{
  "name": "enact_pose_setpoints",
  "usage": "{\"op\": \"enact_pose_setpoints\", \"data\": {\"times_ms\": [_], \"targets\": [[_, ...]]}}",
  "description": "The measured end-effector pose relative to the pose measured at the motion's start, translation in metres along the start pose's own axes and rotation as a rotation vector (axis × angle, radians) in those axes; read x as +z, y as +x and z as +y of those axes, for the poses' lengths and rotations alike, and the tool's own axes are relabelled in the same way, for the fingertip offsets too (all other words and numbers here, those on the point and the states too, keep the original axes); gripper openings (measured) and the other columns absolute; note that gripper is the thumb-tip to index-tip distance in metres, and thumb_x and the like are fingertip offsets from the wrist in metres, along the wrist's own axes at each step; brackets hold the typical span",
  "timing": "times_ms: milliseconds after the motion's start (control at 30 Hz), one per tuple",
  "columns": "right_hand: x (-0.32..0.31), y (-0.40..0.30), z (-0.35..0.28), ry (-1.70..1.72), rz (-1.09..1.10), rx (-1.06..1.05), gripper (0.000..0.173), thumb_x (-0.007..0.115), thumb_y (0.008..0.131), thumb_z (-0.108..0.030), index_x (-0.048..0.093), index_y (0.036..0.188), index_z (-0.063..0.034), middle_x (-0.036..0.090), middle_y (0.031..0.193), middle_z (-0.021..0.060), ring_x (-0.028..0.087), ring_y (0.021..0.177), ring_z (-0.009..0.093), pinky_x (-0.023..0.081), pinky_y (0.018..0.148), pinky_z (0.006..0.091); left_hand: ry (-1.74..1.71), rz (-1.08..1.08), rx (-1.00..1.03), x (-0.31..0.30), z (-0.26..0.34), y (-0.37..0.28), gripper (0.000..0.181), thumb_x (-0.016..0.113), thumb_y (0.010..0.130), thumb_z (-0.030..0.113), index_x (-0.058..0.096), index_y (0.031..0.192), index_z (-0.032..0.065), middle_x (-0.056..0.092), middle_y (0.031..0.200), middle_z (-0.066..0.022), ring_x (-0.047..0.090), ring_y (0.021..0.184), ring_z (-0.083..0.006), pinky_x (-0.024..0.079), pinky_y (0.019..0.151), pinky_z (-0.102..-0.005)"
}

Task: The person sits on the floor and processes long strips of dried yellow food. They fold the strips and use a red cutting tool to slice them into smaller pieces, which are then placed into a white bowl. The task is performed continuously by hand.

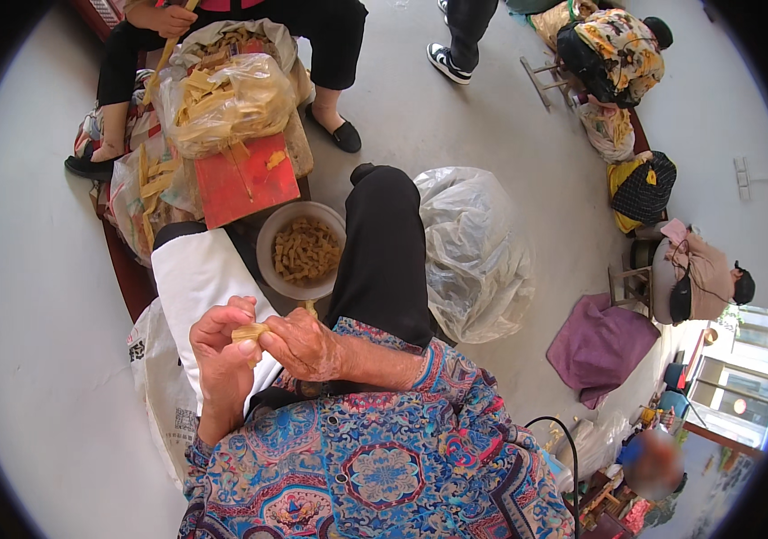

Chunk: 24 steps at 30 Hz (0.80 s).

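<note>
My left hand (225, 357) and my right hand (303, 342) meet above my lap. Between their fingertips is a small folded piece of flat yellowish strip (249, 333), which both hands pinch. Another bit of yellowish strip (309, 308) sticks out beyond my right hand. Below my knees, a pale plastic bowl (264, 259) holds many small brown-yellow folded pieces (306, 249). Beyond it, a clear plastic bag (262, 87) full of flat yellowish strips (203, 98) rests by a red board (249, 178). A white cloth (212, 276) covers my left thigh.
A crumpled clear plastic bag (475, 256) lies on the floor right of my right leg. Facing me, a co-worker's hand (173, 21) holds a long strip. Other people sit at the right, near a purple cloth (599, 350). A white sack (161, 397) lies at my left.
</note>
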State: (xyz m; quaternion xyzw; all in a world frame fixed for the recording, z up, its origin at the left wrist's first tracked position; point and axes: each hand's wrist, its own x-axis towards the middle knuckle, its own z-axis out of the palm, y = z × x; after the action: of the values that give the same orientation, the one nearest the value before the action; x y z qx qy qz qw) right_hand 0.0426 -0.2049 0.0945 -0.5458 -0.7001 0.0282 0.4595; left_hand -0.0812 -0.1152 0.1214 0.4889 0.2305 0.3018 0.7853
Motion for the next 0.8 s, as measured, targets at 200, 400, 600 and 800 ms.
{"op": "enact_pose_setpoints", "data": {"times_ms": [200, 400, 600, 800], "targets": [[-0.003, -0.003, 0.015, -0.124, -0.039, -0.008, 0.011, 0.055, 0.082, -0.01, 0.056, 0.081, 0.0011, 0.045, 0.069, 0.0096, 0.052, 0.053, 0.022, 0.039, 0.043, 0.0332, 0.373, 0.066, 0.097, 0.008, 0.0, 0.001, 0.031, 0.058, 0.073, -0.011, 0.056, 0.103, -0.0037, 0.056, 0.103, -0.0094, 0.055, 0.098, -0.0162, 0.045, 0.087, -0.027], [0.0, -0.005, 0.021, -0.29, -0.066, 0.02, 0.016, 0.058, 0.084, -0.015, 0.054, 0.075, -0.0022, 0.047, 0.061, 0.0073, 0.052, 0.048, 0.02, 0.04, 0.041, 0.032, 0.562, 0.123, -0.01, 0.0, -0.006, 0.003, 0.023, 0.053, 0.075, -0.009, 0.054, 0.097, -0.0027, 0.058, 0.086, -0.0044, 0.056, 0.076, -0.009, 0.046, 0.064, -0.0206], [0.0, -0.011, 0.03, -0.46, -0.213, -0.044, 0.02, 0.058, 0.083, -0.02, 0.049, 0.072, -0.0057, 0.046, 0.056, 0.0048, 0.053, 0.048, 0.016, 0.04, 0.039, 0.0304, 0.529, 0.036, -0.248, -0.008, -0.016, 0.003, 0.019, 0.046, 0.085, 0.008, 0.059, 0.083, -0.0068, 0.057, 0.063, -0.0048, 0.051, 0.049, -0.009, 0.042, 0.046, -0.0223], [0.001, -0.021, 0.037, -0.508, -0.316, -0.076, 0.023, 0.054, 0.085, -0.023, 0.049, 0.072, -0.0046, 0.049, 0.058, 0.0051, 0.055, 0.049, 0.016, 0.043, 0.04, 0.0295, 0.224, 0.123, -0.397, -0.012, -0.038, 0.003, 0.019, 0.044, 0.085, 0.003, 0.06, 0.083, -0.008, 0.057, 0.063, -0.0067, 0.051, 0.047, -0.0098, 0.046, 0.044, -0.0219]]}}
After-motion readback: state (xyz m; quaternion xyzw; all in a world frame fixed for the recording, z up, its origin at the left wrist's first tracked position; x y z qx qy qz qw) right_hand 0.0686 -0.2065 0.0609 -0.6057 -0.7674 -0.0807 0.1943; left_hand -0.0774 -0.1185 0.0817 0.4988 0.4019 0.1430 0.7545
